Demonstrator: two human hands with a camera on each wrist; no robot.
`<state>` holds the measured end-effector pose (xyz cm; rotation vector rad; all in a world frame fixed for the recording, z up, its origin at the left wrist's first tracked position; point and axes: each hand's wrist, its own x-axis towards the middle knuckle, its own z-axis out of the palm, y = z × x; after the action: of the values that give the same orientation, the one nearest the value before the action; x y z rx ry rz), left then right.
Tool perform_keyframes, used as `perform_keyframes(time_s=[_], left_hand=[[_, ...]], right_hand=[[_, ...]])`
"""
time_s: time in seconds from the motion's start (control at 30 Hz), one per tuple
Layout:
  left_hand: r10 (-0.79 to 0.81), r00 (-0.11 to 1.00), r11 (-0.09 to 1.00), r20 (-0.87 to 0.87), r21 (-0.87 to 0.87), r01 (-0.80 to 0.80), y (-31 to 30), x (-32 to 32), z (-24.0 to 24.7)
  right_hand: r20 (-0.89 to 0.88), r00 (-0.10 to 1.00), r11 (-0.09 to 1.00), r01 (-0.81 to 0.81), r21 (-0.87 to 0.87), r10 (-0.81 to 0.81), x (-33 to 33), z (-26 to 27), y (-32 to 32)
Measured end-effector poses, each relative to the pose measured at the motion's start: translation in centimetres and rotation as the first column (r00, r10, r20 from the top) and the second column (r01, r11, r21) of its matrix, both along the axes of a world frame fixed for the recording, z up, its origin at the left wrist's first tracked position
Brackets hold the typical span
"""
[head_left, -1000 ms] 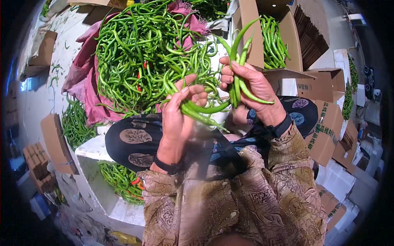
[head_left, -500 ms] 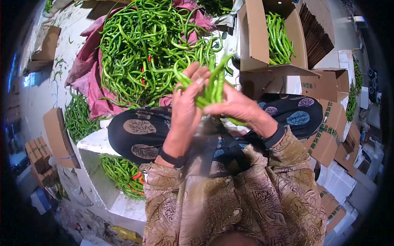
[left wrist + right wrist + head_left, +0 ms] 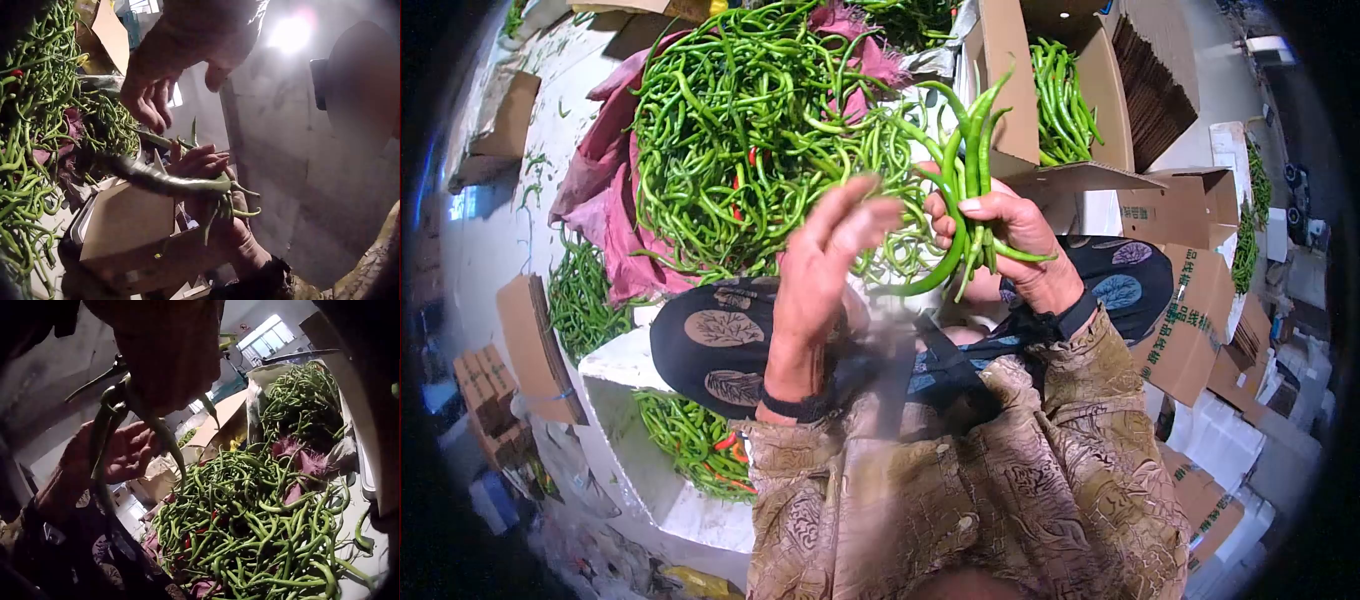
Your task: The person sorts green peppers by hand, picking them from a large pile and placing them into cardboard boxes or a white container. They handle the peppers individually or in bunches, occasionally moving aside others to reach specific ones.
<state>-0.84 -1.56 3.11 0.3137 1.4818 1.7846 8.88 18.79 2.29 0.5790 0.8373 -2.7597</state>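
Note:
In the head view my right hand (image 3: 1022, 235) grips a bunch of long green peppers (image 3: 972, 150), thumb across them, tips and stems sticking out above and below. My left hand (image 3: 825, 265) is beside it on the left, blurred, its fingers extended and holding nothing. The left wrist view shows the left hand (image 3: 181, 50) above the right hand (image 3: 215, 200) and its peppers (image 3: 187, 185). A large pepper heap (image 3: 730, 130) lies beyond the left hand on pink cloth (image 3: 590, 200).
An open carton (image 3: 1112, 120) with green peppers stands at the upper right, beside stacked flat cardboard (image 3: 1155, 80). A white foam box (image 3: 635, 470) with green and red peppers is at the lower left. More peppers (image 3: 580, 300) lie left of the left knee.
The hands came together around the peppers, then separated. The left hand has released the peppers it held a second ago, and the right hand's bunch looks fuller.

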Motion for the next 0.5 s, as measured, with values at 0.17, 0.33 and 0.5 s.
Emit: perform_keyframes(time_s=[0.17, 0.33, 0.5], left_hand=[[-0.347, 0.934, 0.937, -0.081, -0.076, 0.342, -0.2, 1.1, 0.7], [-0.402, 0.724, 0.914, -0.561, -0.196, 0.356, 0.9, 3.1, -0.3], [-0.164, 0.794, 0.986, -0.586, -0.082, 0.142, 0.6, 2.6, -0.7]], right_hand=[[-0.072, 0.994, 0.969, 0.062, -0.239, -0.081, 0.1, -0.6, 0.7], [-0.106, 0.989, 0.951, 0.063, -0.302, -0.099, 0.1, -0.2, 0.9], [-0.104, 0.989, 0.985, 0.088, -0.148, -0.104, 0.0, 0.6, 1.2]])
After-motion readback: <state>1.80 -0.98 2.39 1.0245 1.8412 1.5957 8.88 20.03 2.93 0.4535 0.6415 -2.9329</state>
